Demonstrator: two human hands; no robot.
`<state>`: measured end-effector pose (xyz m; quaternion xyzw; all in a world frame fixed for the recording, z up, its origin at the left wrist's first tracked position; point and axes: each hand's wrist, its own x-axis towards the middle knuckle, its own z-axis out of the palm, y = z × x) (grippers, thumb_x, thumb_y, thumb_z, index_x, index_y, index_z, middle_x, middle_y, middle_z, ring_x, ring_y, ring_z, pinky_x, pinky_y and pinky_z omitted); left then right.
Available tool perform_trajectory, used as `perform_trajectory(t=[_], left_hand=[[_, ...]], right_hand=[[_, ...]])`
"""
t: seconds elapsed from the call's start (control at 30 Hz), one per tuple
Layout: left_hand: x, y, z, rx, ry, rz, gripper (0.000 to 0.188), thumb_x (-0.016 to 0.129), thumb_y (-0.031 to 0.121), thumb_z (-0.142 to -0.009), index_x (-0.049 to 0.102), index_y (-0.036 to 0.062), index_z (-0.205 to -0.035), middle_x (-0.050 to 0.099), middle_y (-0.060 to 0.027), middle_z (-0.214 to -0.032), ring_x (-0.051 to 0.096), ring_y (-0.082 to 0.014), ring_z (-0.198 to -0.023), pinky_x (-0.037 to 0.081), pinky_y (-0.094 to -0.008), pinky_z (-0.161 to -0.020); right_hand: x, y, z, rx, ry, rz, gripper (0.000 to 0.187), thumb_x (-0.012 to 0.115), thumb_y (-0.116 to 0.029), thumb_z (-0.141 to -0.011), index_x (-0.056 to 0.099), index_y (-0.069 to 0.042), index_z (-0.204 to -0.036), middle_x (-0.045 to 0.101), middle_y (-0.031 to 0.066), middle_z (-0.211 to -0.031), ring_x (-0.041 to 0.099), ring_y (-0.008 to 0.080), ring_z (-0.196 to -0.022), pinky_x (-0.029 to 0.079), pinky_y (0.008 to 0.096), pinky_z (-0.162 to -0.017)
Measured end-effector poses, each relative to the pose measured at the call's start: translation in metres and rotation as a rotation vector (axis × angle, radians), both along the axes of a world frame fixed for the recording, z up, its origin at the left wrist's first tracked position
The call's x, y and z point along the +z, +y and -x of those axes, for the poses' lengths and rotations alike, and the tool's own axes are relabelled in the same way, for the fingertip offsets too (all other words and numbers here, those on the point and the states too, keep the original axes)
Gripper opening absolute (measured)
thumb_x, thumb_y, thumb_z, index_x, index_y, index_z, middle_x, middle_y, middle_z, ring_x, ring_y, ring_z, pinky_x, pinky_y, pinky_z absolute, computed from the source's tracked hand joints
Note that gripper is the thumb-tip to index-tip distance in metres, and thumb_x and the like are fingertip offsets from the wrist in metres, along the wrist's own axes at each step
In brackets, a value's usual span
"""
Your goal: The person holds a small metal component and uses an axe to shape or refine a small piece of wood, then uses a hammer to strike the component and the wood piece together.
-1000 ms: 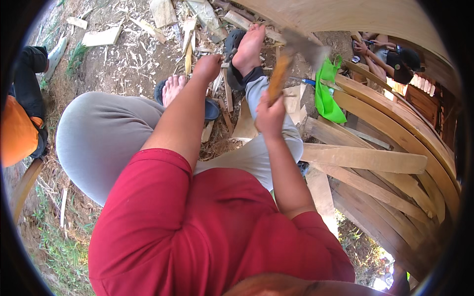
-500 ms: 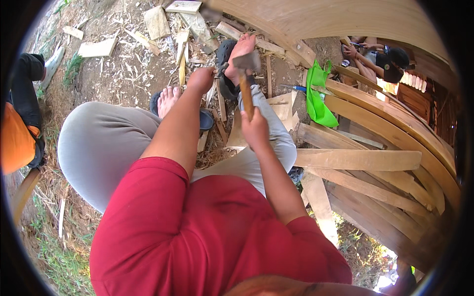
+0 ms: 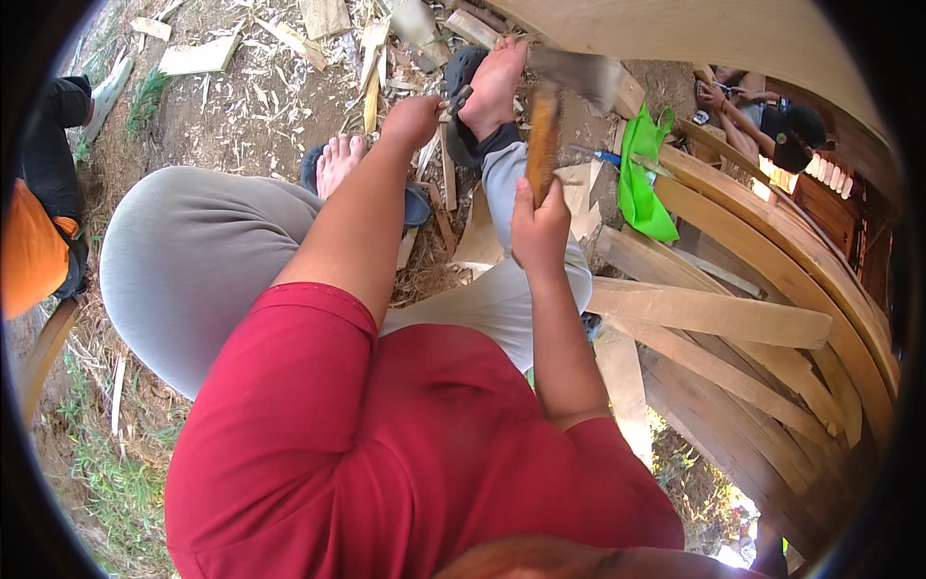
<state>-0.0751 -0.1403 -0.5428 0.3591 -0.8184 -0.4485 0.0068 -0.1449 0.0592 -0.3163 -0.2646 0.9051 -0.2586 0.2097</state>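
My right hand [image 3: 540, 224] is wrapped round the wooden handle of a hatchet [image 3: 544, 135], held upright in front of me. Its wide grey metal head [image 3: 584, 77] is partly blurred, to the right of my right foot [image 3: 497, 87]. Farther left, my left hand [image 3: 413, 123] is closed on a small dark metal piece [image 3: 459, 100]. That piece juts out beside the dark clog [image 3: 461, 72] under my right foot; its exact kind cannot be made out. My left foot [image 3: 340, 164] rests in another dark clog.
Wood chips and offcuts [image 3: 201, 56] litter the ground ahead. Curved planks [image 3: 714, 311] and a bright green bag [image 3: 641, 179] lie to the right, below a large wooden panel [image 3: 733, 39]. One person [image 3: 772, 125] is at far right, another [image 3: 39, 251] at left.
The hatchet has been raised and swung rightward, its head now beside my right foot instead of over it. My left hand still grips the small metal piece. The whole view has shifted slightly.
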Motion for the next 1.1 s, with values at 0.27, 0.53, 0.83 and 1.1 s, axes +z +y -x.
perform_trajectory(t=[0.27,0.53,0.83,1.1], left_hand=[[-0.007,0.01,-0.004,0.065,0.013,0.03,0.027,0.054,0.019,-0.101,0.073,0.011,-0.118,0.075,-0.0209,-0.112,0.071,-0.0418,-0.107,0.056,-0.0517,-0.093],[0.002,0.003,0.002,-0.005,-0.025,-0.04,0.034,0.05,0.012,-0.099,0.071,0.0099,-0.126,0.073,-0.0235,-0.118,0.07,-0.0423,-0.112,0.055,-0.052,-0.097],[0.014,0.008,-0.005,-0.001,-0.085,-0.039,0.031,0.052,0.012,-0.1,0.071,0.0101,-0.124,0.075,-0.021,-0.117,0.072,-0.0396,-0.11,0.057,-0.0502,-0.095],[-0.005,0.004,-0.002,-0.002,-0.084,0.025,0.028,0.053,0.013,-0.1,0.071,0.0088,-0.121,0.075,-0.0224,-0.114,0.073,-0.0397,-0.108,0.058,-0.0512,-0.091]], right_hand=[[-0.02,0.019,-0.015,0.131,0.115,-0.173,0.041,0.064,-0.039,-0.103,0.061,0.0,-0.115,0.072,0.0279,-0.087,0.07,0.0512,-0.088,0.053,0.0577,-0.074],[-0.038,0.025,-0.02,0.237,0.097,-0.365,0.036,0.066,-0.037,-0.102,0.061,-0.004,-0.115,0.071,0.0264,-0.084,0.07,0.0504,-0.083,0.053,0.0559,-0.07],[-0.027,0.014,-0.028,0.142,0.108,-0.362,0.037,0.066,-0.038,-0.101,0.061,-0.004,-0.114,0.071,0.0252,-0.084,0.07,0.0498,-0.084,0.053,0.0566,-0.071],[0.0,-0.006,-0.014,0.068,0.092,-0.022,0.039,0.064,-0.039,-0.102,0.06,-0.003,-0.116,0.072,0.0266,-0.088,0.07,0.05,-0.085,0.053,0.058,-0.073]])
